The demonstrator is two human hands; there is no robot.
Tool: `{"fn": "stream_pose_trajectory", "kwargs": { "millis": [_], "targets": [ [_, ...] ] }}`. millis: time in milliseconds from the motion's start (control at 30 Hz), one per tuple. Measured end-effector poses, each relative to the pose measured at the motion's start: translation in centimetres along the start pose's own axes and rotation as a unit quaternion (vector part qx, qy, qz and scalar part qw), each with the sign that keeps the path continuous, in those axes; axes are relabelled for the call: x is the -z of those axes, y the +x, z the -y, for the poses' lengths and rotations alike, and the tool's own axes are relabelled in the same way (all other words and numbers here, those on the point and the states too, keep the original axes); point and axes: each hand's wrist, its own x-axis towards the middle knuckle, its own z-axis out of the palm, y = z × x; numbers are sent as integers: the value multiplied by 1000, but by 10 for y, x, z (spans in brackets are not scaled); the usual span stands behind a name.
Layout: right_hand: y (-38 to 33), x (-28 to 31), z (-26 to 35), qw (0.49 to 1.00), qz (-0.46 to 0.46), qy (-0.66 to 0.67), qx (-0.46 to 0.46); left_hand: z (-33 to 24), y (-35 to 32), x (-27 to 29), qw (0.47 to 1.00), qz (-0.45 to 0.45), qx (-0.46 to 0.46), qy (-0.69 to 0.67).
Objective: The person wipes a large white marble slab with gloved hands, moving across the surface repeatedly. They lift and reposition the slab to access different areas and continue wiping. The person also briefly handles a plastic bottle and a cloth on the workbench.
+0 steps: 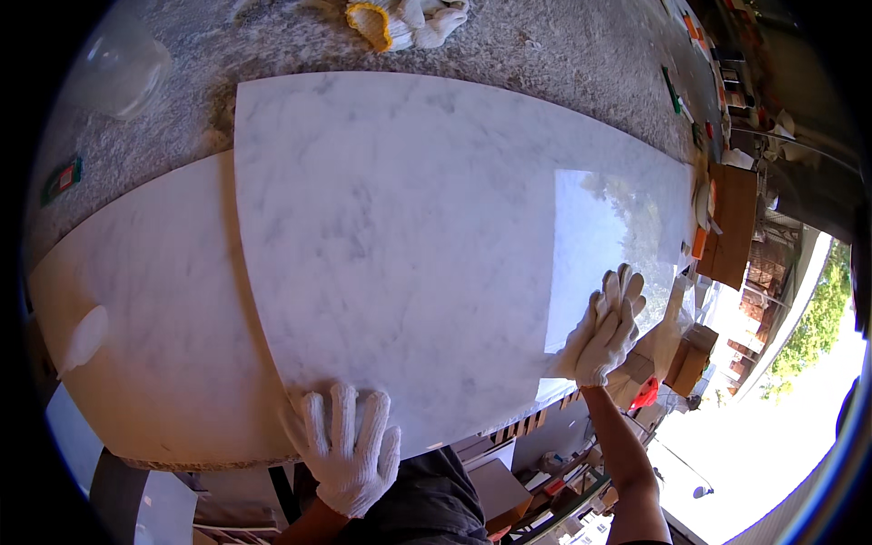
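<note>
A large white marble slab (pixel 391 227) with grey veining lies flat before me. Its left edge overlaps a second pale slab (pixel 173 318), which looks warmer in tone. My left hand (pixel 350 459), in a white knit glove, rests with spread fingers on the near left corner of the top slab. Farther right, my right hand (pixel 604 341), gloved the same way, reaches over the slab's polished surface with fingers stretched out. It holds nothing visible, and its reflection shows beside it. A bright window-like reflection covers the surface around it.
Spare white gloves (pixel 413 20) with a yellow cuff lie on the rough grey surface beyond. A clear plastic container (pixel 123 68) stands at far left, near a small green-and-red item (pixel 62 181). A pale scraper-like piece (pixel 84 341) lies on the lower slab. Cardboard boxes (pixel 729 222) stand at right.
</note>
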Motion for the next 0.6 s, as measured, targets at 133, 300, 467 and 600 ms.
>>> {"fn": "stream_pose_trajectory", "kwargs": {
  "millis": [133, 300, 467, 600],
  "targets": [
    [-3, -3, -10, 1000, -6, 9, 8, 5, 1, 2, 1000, 9, -23, -11],
    [-4, -4, -5, 997, -13, 63, -37, 7, 14, 14, 998, 11, -42, -33],
    [-3, -1, 13, 997, -25, 55, -49, 10, -3, 1, 998, 6, -35, -60],
    [-3, 4, 14, 999, -9, 20, -48, 11, -5, 2, 997, 34, -30, -63]
  ]
}}
